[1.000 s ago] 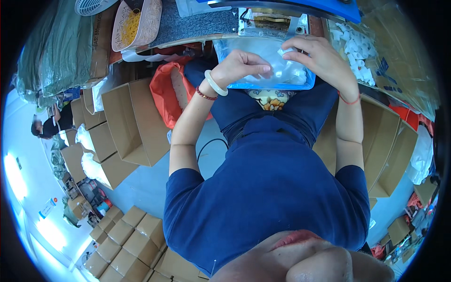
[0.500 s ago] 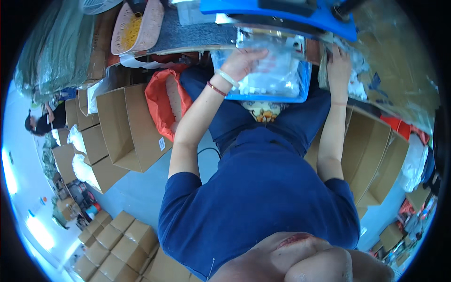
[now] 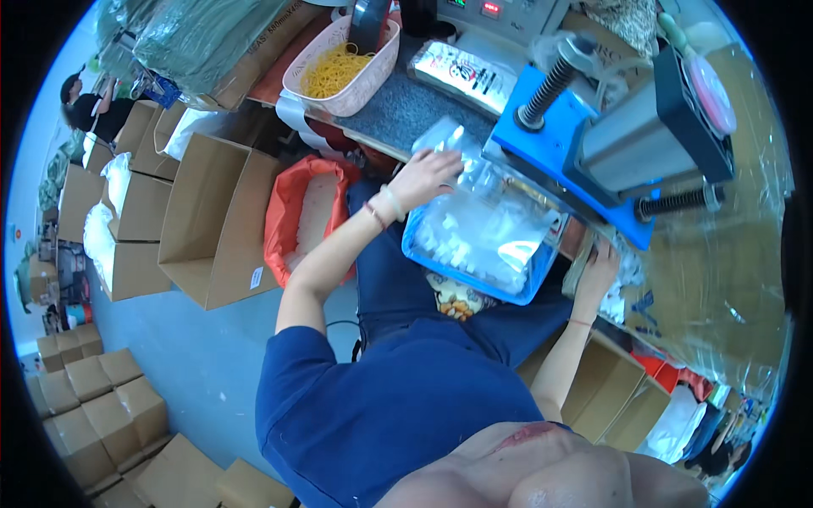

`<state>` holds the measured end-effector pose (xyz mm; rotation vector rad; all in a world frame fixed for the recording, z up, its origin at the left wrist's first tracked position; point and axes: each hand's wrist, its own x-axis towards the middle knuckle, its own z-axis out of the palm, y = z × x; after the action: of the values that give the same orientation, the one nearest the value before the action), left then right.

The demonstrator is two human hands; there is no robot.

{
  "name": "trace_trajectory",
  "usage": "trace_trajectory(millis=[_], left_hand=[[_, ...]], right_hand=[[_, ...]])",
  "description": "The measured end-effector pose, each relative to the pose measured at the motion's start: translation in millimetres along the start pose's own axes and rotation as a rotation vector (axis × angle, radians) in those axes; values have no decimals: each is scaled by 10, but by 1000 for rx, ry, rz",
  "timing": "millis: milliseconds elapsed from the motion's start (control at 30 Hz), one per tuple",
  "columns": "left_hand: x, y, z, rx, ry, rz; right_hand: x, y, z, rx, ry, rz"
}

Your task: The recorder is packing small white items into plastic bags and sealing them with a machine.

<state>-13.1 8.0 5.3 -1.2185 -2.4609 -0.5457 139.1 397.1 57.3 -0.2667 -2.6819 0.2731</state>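
Note:
My left hand [image 3: 426, 179] reaches palm down over the bench's front edge, its fingers and thumb around a clear plastic bag [image 3: 443, 138]. Directly in front of me is a blue tray [image 3: 518, 298] at my lap, filled with clear bags and small white pieces [image 3: 466, 245]. My right hand [image 3: 600, 269] is closed at the edge of a stack of thin, greyish plastic bags [image 3: 577, 267], right of the tray. A blue press-like machine [image 3: 542, 140] with springs and a metal cylinder stands over the tray's far side.
A pink basket of yellow rubber bands [image 3: 394, 42] and a silver packet [image 3: 466, 74] lie on the bench. An orange sack [image 3: 279, 222] and open cardboard boxes [image 3: 186, 220] stand at my left. Stacked cartons [image 3: 106, 406] are behind; another person [image 3: 97, 110] is far left.
My view has turned, bringing more of the machine and bench into sight. My left hand has moved from above the tray to the bags on its left. My right hand stays at the stack.

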Motion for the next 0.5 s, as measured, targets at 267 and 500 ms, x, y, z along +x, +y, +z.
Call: trace_trajectory(millis=[267,500], left_hand=[[1029,-415,-840,174,646,-37],[2238,-1285,119,211,70,-176]], right_hand=[[55,16,79,32,-5,58],[57,-10,40,17,22,67]])
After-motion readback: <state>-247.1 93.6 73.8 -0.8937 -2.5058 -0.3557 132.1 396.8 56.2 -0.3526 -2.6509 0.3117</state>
